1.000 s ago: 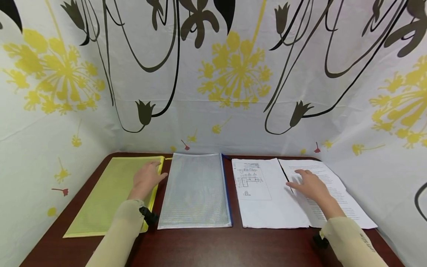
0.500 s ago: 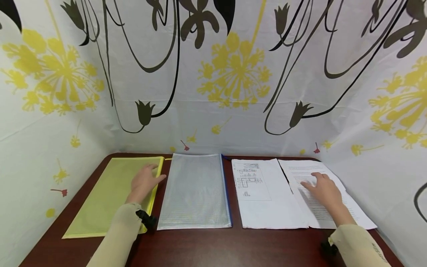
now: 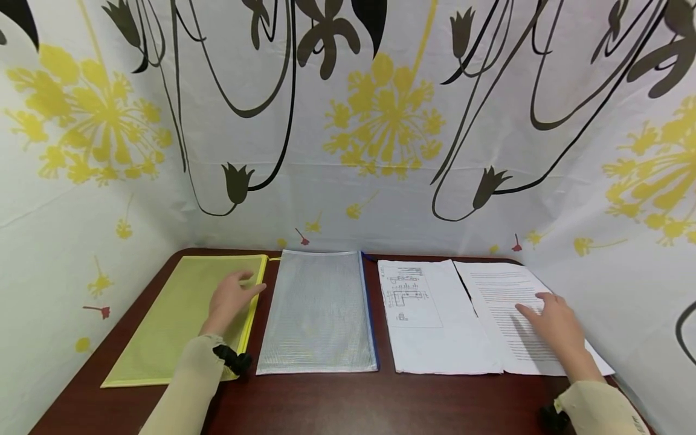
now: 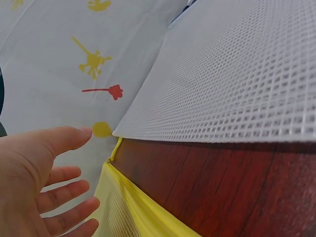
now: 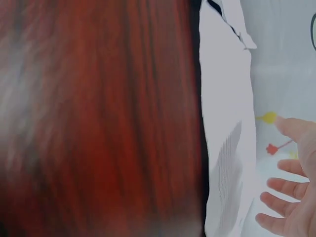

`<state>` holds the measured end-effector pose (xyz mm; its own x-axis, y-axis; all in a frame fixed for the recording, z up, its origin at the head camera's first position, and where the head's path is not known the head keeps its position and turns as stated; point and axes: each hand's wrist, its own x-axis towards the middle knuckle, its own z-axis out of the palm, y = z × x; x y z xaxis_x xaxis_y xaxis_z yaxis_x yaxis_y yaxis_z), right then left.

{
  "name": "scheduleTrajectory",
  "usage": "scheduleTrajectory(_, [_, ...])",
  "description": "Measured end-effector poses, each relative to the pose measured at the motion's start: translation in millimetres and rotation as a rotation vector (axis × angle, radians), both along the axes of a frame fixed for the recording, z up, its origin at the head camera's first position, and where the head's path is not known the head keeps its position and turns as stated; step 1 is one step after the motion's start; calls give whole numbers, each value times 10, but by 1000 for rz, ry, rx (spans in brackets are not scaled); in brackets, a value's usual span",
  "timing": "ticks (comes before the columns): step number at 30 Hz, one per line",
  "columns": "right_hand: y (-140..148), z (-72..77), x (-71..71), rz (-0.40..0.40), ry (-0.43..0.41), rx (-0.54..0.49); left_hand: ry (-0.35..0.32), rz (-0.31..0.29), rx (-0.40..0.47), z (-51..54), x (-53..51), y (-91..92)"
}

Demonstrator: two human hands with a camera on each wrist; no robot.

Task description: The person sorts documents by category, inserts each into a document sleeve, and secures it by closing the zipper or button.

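Above the yellow mesh folder (image 3: pixel 157 320) at the left, my left hand (image 3: pixel 228 299) hovers with fingers spread and nothing in it; the left wrist view shows the same hand (image 4: pixel 54 182) beside the yellow edge (image 4: pixel 143 207). A white mesh folder (image 3: pixel 318 314) with a blue edge lies to its right. My right hand (image 3: pixel 560 326) is over the printed right-hand page (image 3: pixel 505 296) of the open papers, its fingers relaxed and apart. In the right wrist view that hand (image 5: pixel 294 182) holds nothing, with the white paper (image 5: pixel 227 89) beside it.
The left sheet (image 3: pixel 435 344) of the papers carries a line drawing. All of these lie side by side on a dark red-brown table (image 3: pixel 348 402). A patterned white cloth (image 3: pixel 337 205) hangs behind and at both sides of it.
My right hand has moved to the right across the printed page, from near the middle fold toward its outer edge. The left hand has shifted slightly left and nearer to me.
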<state>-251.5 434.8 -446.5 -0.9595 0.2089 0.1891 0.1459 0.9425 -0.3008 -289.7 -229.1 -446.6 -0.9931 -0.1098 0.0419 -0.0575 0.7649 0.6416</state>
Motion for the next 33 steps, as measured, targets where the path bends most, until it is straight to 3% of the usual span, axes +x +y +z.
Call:
scheduleTrajectory(7, [153, -10, 103, -53, -21, -25, 5, 2, 63, -57, 21, -36])
scheduleTrajectory(18, [405, -84, 193, -46, -25, -9, 9, -16, 189, -68, 77, -17])
scheduleTrajectory(33, [506, -115, 273, -72, -137, -8, 37, -37, 175, -265, 88, -61])
